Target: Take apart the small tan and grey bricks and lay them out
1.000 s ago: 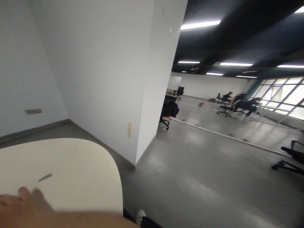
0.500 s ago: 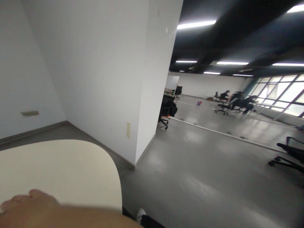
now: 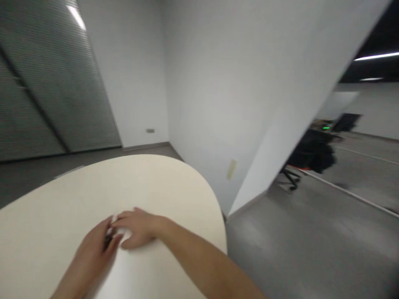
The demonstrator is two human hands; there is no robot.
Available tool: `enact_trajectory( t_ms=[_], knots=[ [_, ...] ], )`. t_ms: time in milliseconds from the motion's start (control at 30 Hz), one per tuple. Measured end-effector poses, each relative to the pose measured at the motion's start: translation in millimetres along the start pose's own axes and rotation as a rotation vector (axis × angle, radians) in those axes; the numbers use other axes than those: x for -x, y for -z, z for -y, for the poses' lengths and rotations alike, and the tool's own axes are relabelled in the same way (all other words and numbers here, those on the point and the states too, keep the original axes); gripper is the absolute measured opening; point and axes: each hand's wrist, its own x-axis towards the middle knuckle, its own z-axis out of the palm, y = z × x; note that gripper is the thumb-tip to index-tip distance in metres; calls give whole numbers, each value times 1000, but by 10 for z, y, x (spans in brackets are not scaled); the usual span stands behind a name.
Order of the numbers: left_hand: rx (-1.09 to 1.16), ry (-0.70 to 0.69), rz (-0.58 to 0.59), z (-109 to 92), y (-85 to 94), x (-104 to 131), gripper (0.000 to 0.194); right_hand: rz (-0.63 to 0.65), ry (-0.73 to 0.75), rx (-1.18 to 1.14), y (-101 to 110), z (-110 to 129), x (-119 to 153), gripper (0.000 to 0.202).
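Above the near part of a pale round table [image 3: 149, 178], my two hands meet. My left hand [image 3: 95, 247] is closed around a small dark thing [image 3: 108, 238] with a whitish bit by it, blurred and mostly hidden by the fingers. My right hand [image 3: 139, 228] comes in from the right, with its fingertips at the left hand's fingers and the small thing. A gap shows between the right thumb and the other fingers. Whether the right fingertips touch the small thing, I cannot tell.
A white wall [image 3: 218, 91] with a wall plate [image 3: 231, 169] rises behind the table. At the left is a window or partition with grey blinds [image 3: 52, 83]. Past the wall's edge, a black office chair [image 3: 314, 151] stands on the grey floor [image 3: 299, 249].
The view has swung left, bringing the blinds and more of the table into sight. One arm lay across the lower left before; now both hands show together over the table.
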Motion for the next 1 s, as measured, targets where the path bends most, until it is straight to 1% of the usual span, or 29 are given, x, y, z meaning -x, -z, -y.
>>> enact_trajectory(
  t_ms=[33,67,133,167,267,367,467,533,600,700,767,867,933,1000],
  knots=[
    [11,-15,39,138,47,28,39,-32,-19,-18,-41,43,-45,58],
    [5,-14,43,254,83,49,42,-80,-53,-41,-84,72,-80,68],
    [-20,41,36,417,129,73,39,-125,-107,-59,-177,103,-140,78],
    [-27,78,40,467,147,82,38,-128,-138,-55,-224,116,-173,79],
    [45,176,-8,523,202,112,40,-128,-208,-6,-343,179,-321,83],
    [256,293,-81,532,257,130,42,-111,-236,42,-407,257,-550,87],
    [557,491,-187,570,345,102,44,-55,-185,49,-446,344,-804,90],
    [642,620,-287,625,448,68,41,-25,-112,46,-486,422,-960,93],
    [613,695,-422,707,586,39,38,-22,-53,46,-544,518,-1113,87],
    [498,732,-628,885,810,35,35,-72,-11,45,-644,688,-1370,57],
    [432,773,-713,1033,934,66,35,-134,-6,45,-702,809,-1568,40],
    [381,840,-752,1243,1044,142,35,-217,-43,45,-769,965,-1865,29],
    [364,863,-739,1339,1068,189,34,-240,-70,44,-798,1024,-2029,26],
    [342,862,-704,1382,1068,215,35,-250,-88,42,-807,1031,-2151,24]
  ],
)
